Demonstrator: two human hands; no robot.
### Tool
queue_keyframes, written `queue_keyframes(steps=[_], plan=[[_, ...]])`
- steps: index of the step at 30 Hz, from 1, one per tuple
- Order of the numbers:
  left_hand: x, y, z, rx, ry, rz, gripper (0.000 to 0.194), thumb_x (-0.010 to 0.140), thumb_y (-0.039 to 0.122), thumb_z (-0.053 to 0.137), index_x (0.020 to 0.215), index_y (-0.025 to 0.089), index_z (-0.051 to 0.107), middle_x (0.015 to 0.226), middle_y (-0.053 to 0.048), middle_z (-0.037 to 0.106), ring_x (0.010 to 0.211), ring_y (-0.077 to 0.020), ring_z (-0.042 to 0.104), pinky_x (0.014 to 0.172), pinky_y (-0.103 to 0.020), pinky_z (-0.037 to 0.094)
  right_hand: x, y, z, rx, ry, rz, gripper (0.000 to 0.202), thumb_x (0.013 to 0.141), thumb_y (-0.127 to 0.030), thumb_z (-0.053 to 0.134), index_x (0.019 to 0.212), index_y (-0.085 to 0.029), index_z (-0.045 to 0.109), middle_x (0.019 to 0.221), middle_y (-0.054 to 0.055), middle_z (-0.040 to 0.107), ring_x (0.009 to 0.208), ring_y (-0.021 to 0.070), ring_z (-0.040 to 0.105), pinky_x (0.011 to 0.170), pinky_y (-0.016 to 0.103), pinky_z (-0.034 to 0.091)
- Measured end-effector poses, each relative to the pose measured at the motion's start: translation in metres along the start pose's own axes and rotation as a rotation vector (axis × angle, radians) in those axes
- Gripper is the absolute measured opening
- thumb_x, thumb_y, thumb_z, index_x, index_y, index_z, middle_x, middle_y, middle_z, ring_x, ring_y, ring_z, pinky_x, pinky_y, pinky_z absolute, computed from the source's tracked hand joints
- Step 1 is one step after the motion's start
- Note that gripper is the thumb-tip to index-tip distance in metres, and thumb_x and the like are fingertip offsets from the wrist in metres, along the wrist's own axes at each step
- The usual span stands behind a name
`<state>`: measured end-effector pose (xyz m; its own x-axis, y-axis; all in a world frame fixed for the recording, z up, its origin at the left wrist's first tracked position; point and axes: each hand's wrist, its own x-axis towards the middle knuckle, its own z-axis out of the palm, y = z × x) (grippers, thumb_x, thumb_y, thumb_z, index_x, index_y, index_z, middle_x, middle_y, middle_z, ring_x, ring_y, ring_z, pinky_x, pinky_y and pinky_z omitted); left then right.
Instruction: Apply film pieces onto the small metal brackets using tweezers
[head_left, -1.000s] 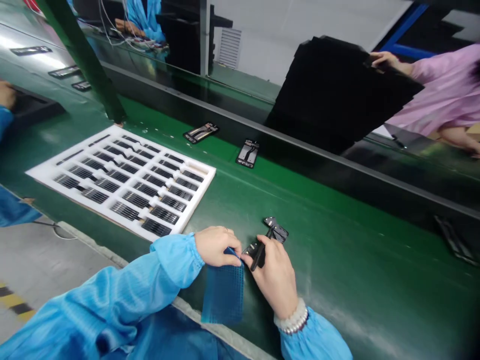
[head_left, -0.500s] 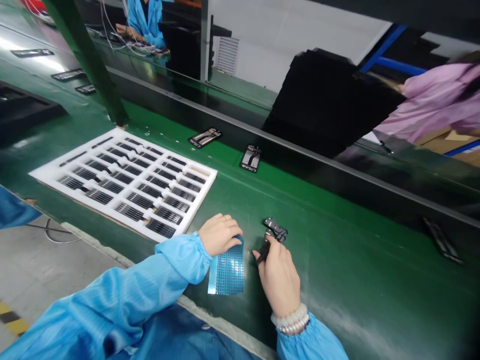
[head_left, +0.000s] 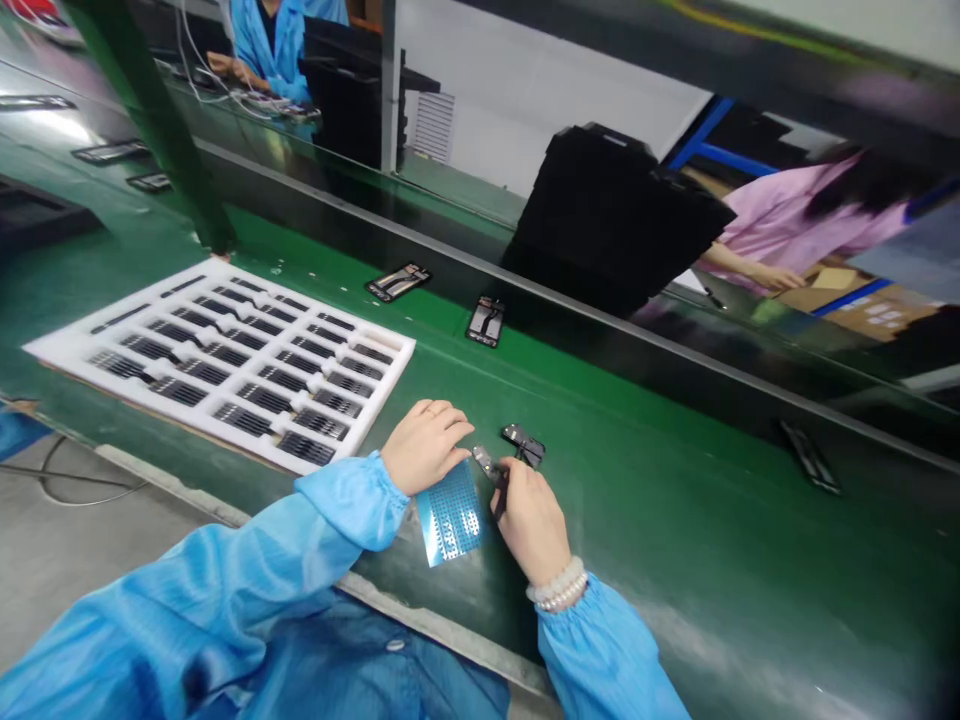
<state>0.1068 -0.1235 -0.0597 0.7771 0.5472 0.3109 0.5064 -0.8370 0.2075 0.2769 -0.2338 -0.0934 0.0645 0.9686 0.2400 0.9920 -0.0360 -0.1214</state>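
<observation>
The green worktop [head_left: 675, 530] spreads under everything, its smooth face probably letting light pieces slide. On its left lies the white foam tray [head_left: 391, 375], rows of slim black pieces [head_left: 306, 448] set in its slots. The tray looks light but bendy for its breadth, so it would best be lifted by two opposite rims.

Next in size is the blue dotted sheet [head_left: 454, 525], at the near side between the hands. It looks thin, limp and glossy, weighing next to nothing and likely to curl or slip; a pinch at a plain margin would keep fingers off the dots. The left hand [head_left: 426, 447] is bent over its far end, thumb and fingertips slightly apart; whether they pinch the sheet or anything small cannot be told.

Two flat phone-shaped frames, one farther left [head_left: 399, 282] and one to its right [head_left: 486, 322], lie at the far side. They seem stiff and thin, better held by their long edges than across the face.

Smallest are the dark parts. The right hand [head_left: 531, 515] pinches a slim dark part [head_left: 487, 463] between thumb and fingers, its silvery end pointing left toward the other hand. It is likely light, rigid and easily scratched, so gripping its sides seems safest. Just beyond lies a second dark part [head_left: 526, 445], probably just as delicate.
</observation>
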Motion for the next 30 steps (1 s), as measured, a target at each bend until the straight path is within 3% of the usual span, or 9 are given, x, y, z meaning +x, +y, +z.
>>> queue_keyframes(steps=[4,7,10,14,19,22,25,28,30], plan=[[0.019,0.012,-0.005,0.048,-0.129,0.152,0.031,0.08,0.035,0.065,0.104,0.016,0.06,0.105,-0.005,0.063,0.1,-0.0212,0.055,0.084,-0.034,0.04,-0.004,0.011,0.0,0.053,0.015,-0.01,0.033,0.074,-0.004,0.044,0.105,-0.013,0.05,0.09,0.011,0.06,0.084,0.0243,0.06,0.076,0.037,0.05],[0.039,0.023,0.011,0.073,-0.247,0.36,0.026,0.082,0.028,0.062,0.104,0.015,0.059,0.108,-0.006,0.062,0.103,-0.0199,0.055,0.083,-0.031,0.042,-0.007,0.016,-0.001,0.111,0.031,-0.024,0.032,0.076,-0.005,0.042,0.106,-0.014,0.05,0.091,0.012,0.06,0.086,0.0245,0.06,0.077,0.038,0.051],[0.053,0.028,0.032,0.092,-0.326,0.448,0.011,0.087,0.02,0.055,0.094,0.017,0.063,0.094,-0.004,0.065,0.093,-0.0159,0.058,0.075,-0.026,0.044,-0.014,0.022,-0.002,0.177,0.062,-0.024,0.028,0.079,-0.01,0.043,0.106,-0.016,0.049,0.092,0.011,0.061,0.088,0.024,0.061,0.077,0.037,0.052],[0.061,0.027,0.041,0.116,-0.388,0.506,0.01,0.084,0.015,0.056,0.082,0.017,0.066,0.083,-0.004,0.065,0.082,-0.0152,0.059,0.064,-0.023,0.044,-0.026,0.039,-0.004,0.3,0.148,0.056,0.023,0.086,-0.026,0.048,0.108,-0.02,0.048,0.094,0.008,0.065,0.083,0.0206,0.065,0.073,0.032,0.053],[0.08,0.023,0.023,0.119,-0.411,0.553,0.013,0.085,0.02,0.055,0.092,0.016,0.065,0.093,-0.006,0.065,0.088,-0.0172,0.058,0.073,-0.025,0.045,-0.031,0.062,-0.008,0.554,0.314,0.298,0.021,0.091,-0.036,0.044,0.103,-0.021,0.053,0.092,0.007,0.069,0.08,0.0196,0.068,0.074,0.032,0.052],[0.098,0.019,0.018,0.116,-0.391,0.536,0.023,0.089,0.024,0.049,0.108,0.017,0.06,0.104,-0.007,0.063,0.099,-0.0187,0.056,0.084,-0.027,0.043,-0.03,0.066,-0.008,0.629,0.307,0.35,0.024,0.091,-0.039,0.044,0.103,-0.021,0.054,0.09,0.007,0.069,0.078,0.0195,0.068,0.074,0.032,0.052],[0.111,0.013,0.026,0.118,-0.403,0.523,0.025,0.086,0.026,0.054,0.109,0.017,0.06,0.106,-0.008,0.062,0.1,-0.02,0.056,0.086,-0.029,0.042,-0.031,0.066,-0.007,0.65,0.276,0.354,0.023,0.09,-0.038,0.044,0.103,-0.021,0.053,0.09,0.006,0.069,0.079,0.0196,0.068,0.073,0.031,0.052],[0.119,0.009,0.037,0.096,-0.447,0.502,0.054,0.076,0.037,0.066,0.123,0.016,0.051,0.125,-0.011,0.054,0.112,-0.0252,0.05,0.089,-0.032,0.04,-0.032,0.063,-0.005,0.639,0.259,0.349,0.021,0.091,-0.037,0.044,0.103,-0.022,0.052,0.09,0.006,0.069,0.078,0.0193,0.068,0.073,0.031,0.052],[0.124,0.008,0.043,0.066,-0.515,0.498,0.061,0.077,0.039,0.067,0.129,0.015,0.046,0.132,-0.012,0.05,0.119,-0.0255,0.046,0.093,-0.032,0.038,-0.031,0.06,-0.004,0.615,0.249,0.339,0.02,0.092,-0.036,0.042,0.103,-0.022,0.052,0.091,0.006,0.069,0.08,0.0194,0.068,0.073,0.031,0.051]])
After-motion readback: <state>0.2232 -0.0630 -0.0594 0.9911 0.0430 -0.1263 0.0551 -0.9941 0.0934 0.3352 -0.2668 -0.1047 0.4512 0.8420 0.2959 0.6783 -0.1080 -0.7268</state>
